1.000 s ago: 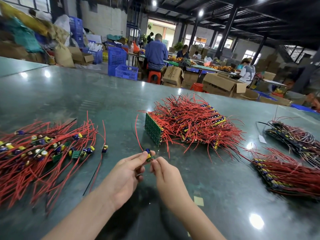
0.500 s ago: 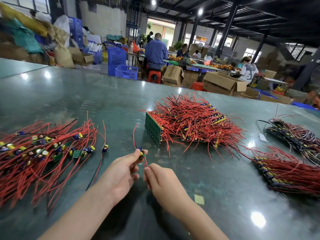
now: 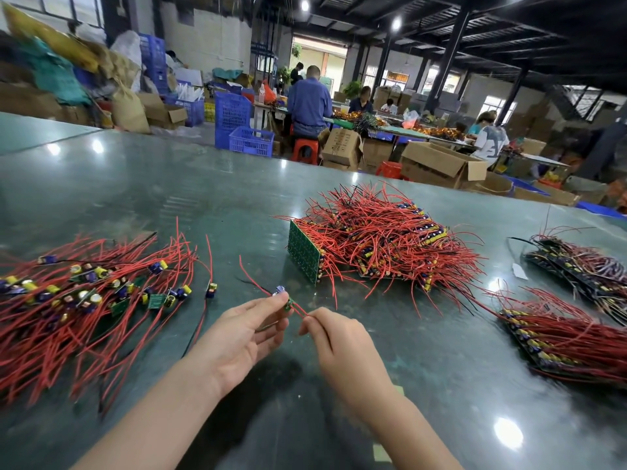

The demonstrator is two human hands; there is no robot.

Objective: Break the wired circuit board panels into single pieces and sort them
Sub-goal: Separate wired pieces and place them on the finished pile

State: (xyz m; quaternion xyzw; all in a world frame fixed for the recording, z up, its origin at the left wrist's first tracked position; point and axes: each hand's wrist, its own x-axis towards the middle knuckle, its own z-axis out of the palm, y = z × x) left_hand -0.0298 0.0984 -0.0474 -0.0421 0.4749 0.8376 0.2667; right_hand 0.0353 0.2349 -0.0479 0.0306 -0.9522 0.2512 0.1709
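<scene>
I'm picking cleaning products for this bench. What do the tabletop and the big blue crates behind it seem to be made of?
The tabletop looks like a smooth, glossy dark-green surface, perhaps a coated board or a rubber-like mat: ceiling lights mirror sharply in it, yet faint scuffs show. What exactly it is stays open. The blue crates look like moulded plastic with a matte finish, going by their uniform colour and open lattice walls.

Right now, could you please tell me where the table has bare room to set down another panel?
Bare tabletop lies beyond the pile of single boards and left of the upright panel stack. Another patch lies between the right hand and the right-side panels. Left and right edges are crowded with wires.
</scene>
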